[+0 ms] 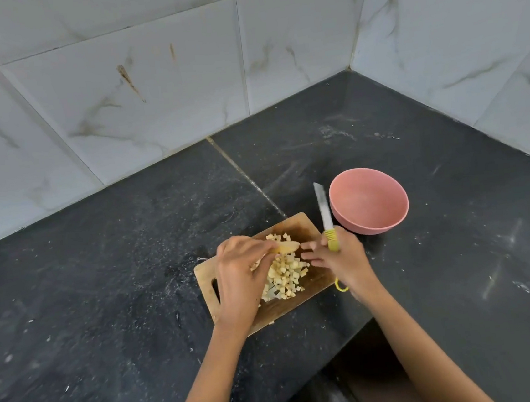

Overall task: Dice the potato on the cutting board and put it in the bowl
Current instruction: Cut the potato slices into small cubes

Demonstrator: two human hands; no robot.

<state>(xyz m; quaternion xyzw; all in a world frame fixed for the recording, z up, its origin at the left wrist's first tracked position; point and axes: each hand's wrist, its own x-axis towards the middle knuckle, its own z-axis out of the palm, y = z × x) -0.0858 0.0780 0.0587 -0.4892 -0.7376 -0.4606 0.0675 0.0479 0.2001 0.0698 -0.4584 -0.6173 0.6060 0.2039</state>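
Two hands work over the wooden cutting board (305, 226). The left hand (239, 275) has its fingers (259, 250) curled round an uncut piece of potato (286, 248), held just above a heap of diced potato (286, 274) in the middle of the board. The right hand (338, 258) grips the yellow handle of a knife (325, 214), blade pointing away, while its other fingers (309, 246) stretch toward the potato piece. The pink bowl (370, 219) stands just beside the board's far right corner on the dark bench (102, 283).
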